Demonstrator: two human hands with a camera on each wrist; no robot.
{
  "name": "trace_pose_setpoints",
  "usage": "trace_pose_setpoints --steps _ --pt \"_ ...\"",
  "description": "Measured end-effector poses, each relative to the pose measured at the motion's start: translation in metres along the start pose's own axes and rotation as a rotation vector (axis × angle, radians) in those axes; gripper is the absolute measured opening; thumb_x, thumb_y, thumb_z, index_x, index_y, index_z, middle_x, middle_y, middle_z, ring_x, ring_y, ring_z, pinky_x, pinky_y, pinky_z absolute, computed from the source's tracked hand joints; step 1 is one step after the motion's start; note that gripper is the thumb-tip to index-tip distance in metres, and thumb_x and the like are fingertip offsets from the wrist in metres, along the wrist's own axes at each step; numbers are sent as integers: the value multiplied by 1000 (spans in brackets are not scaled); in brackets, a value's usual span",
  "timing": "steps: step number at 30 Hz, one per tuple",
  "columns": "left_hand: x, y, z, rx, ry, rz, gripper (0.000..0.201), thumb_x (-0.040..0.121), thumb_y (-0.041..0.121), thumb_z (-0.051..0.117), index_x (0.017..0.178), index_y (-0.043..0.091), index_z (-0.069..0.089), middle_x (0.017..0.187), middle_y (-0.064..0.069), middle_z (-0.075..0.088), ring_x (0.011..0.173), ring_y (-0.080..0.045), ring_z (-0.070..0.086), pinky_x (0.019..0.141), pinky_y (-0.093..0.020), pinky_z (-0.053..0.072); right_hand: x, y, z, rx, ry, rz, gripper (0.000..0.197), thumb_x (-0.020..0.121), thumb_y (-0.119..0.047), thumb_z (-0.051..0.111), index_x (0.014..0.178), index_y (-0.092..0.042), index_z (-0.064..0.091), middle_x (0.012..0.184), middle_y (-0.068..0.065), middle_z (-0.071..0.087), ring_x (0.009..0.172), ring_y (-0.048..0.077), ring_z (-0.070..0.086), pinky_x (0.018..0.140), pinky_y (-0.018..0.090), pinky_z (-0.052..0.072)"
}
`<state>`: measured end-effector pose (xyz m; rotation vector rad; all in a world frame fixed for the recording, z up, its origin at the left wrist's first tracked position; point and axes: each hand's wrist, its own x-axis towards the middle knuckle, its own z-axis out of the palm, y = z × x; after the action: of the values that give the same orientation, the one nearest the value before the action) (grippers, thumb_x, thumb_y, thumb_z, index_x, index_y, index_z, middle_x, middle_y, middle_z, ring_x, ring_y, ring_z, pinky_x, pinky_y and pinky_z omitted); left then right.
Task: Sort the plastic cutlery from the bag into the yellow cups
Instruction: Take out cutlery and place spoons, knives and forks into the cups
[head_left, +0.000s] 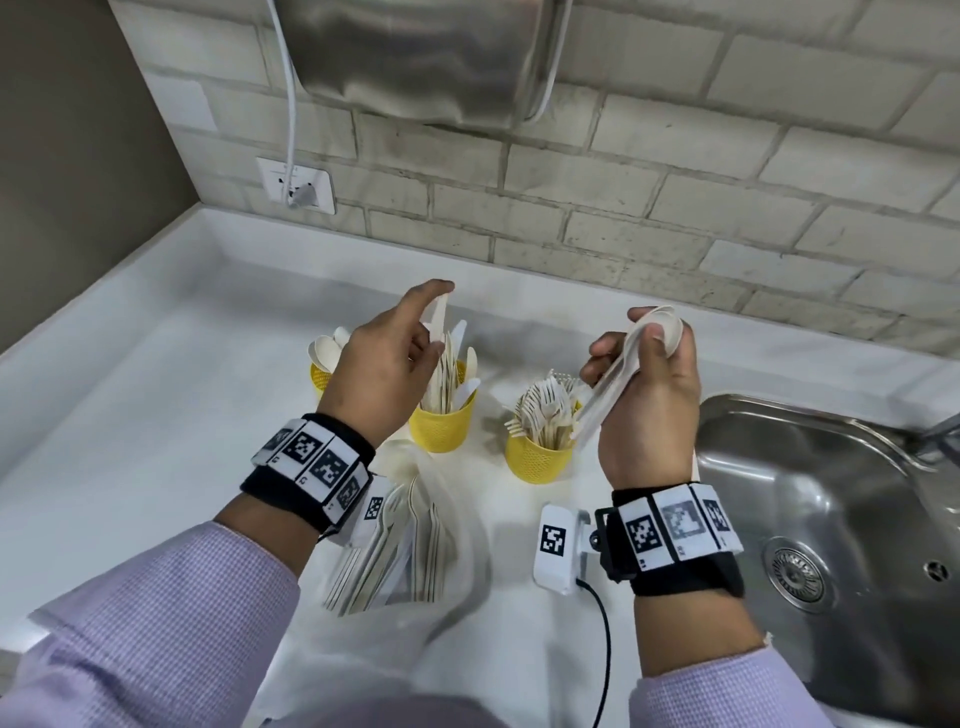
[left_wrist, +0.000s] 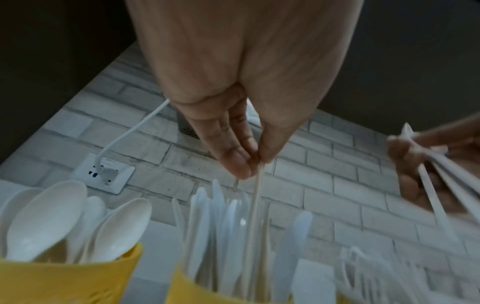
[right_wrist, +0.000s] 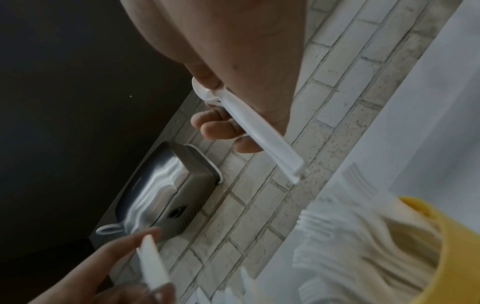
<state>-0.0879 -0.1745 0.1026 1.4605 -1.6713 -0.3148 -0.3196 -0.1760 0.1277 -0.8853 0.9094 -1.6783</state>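
Observation:
Three yellow cups stand on the white counter: one with spoons (head_left: 321, 376), a middle one with knives (head_left: 442, 428), a right one with forks (head_left: 537, 457). My left hand (head_left: 434, 317) pinches one cream plastic knife (head_left: 440, 312) upright above the knife cup (left_wrist: 187, 288); the left wrist view shows the knife (left_wrist: 255, 205) edge on, its lower end among the other knives. My right hand (head_left: 641, 332) grips a bundle of white spoons (head_left: 670, 325) above the fork cup (right_wrist: 454, 246), handles (right_wrist: 262, 131) pointing down. The clear bag (head_left: 400, 551) with more cutlery lies near me.
A steel sink (head_left: 727, 410) sits at the right, close to the fork cup. A brick-tiled wall runs behind the counter, carrying a metal hand dryer (head_left: 426, 57) and a socket (head_left: 296, 184) with a white cable. A black cable (head_left: 605, 649) trails from my right wrist.

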Motion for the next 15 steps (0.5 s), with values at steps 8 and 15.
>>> trace_pose_setpoints --steps 8,15 --pt "-2 -22 11 179 -66 35 54 93 12 66 141 35 53 88 3 63 79 -21 64 80 -41 56 -3 12 18 -29 -50 10 18 109 -20 38 106 -15 56 73 9 58 61 25 48 66 35 43" --pt "-19 -43 24 247 -73 91 27 95 12 68 121 19 73 104 -6 69 89 -30 67 79 -45 57 -3 10 27 -50 -41 19 20 111 -18 35 107 -16 54 73 8 58 63 25 50 65 33 43"
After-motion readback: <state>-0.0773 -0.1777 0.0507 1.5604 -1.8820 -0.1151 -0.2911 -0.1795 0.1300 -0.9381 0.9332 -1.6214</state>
